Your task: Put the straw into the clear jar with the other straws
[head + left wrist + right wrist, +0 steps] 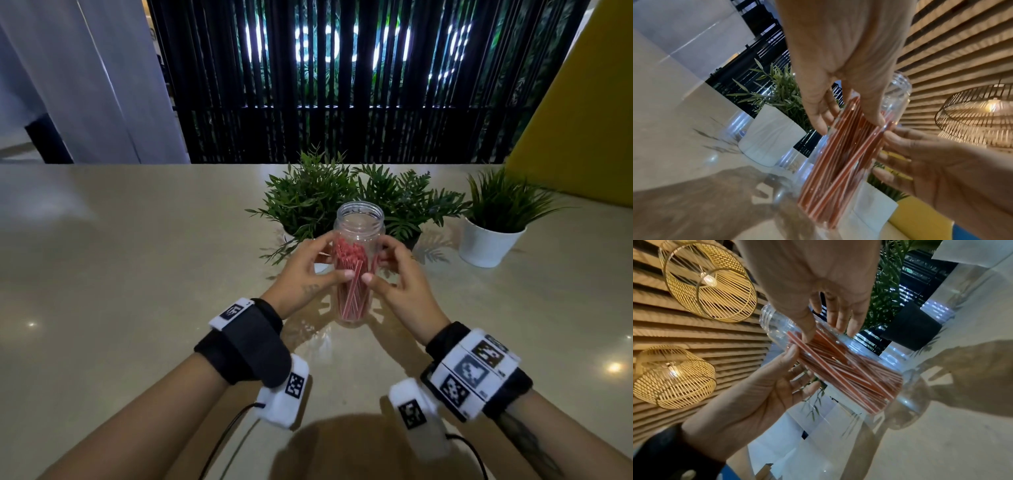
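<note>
— Beige table (137,274), plants behind. Status?
— Clear jar (359,219) upright between fingers of left hand (301,270) and right hand (397,274), both clasping its sides; red straws (351,274) inside, none loose. Seemingly done; release pending.

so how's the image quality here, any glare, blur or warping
Head view: sharp, light spots glaring on the table, edges bowed. Left wrist view: jar and straws smeared, strong fisheye. Right wrist view: softly blurred, shadows on the table, lamps glowing.

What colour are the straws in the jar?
Red with thin white stripes; the straws show clearest in the right wrist view.
</note>
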